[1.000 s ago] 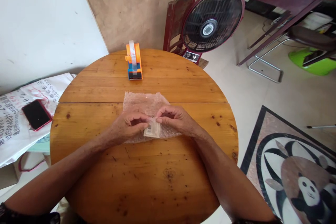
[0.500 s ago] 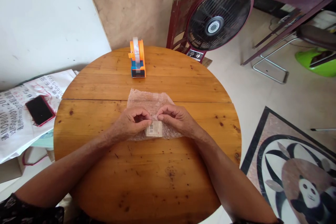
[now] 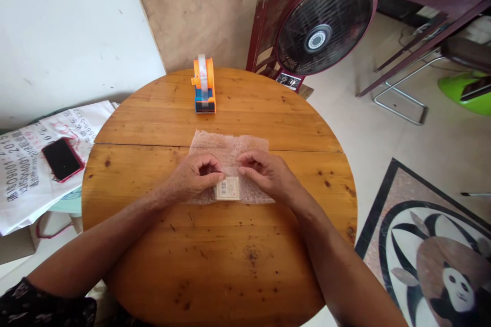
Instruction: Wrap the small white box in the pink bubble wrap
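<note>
A sheet of bubble wrap (image 3: 230, 145) lies spread on the round wooden table. On its near part is a small, flat, cream-coloured box (image 3: 228, 190) with fine dark print; whether a layer of wrap covers it I cannot tell. My left hand (image 3: 197, 176) is closed in a pinch on the bubble wrap at the box's upper left corner. To the right of the box, my right hand (image 3: 266, 173) has its thumb and fingers pinched on the wrap, though the fingertips are partly hard to make out.
An orange and blue tape dispenser (image 3: 204, 87) with a roll of clear tape stands toward the far side of the wooden table (image 3: 215, 255). A phone (image 3: 62, 159) lies on a printed white sack (image 3: 23, 168) at left. A fan (image 3: 326, 25) and wooden chair (image 3: 268, 25) stand behind.
My hands have moved apart, the right one shifting rightward. The bubble wrap's far right corner has spread out flatter, and more of the small box shows. The view has shifted slightly.
</note>
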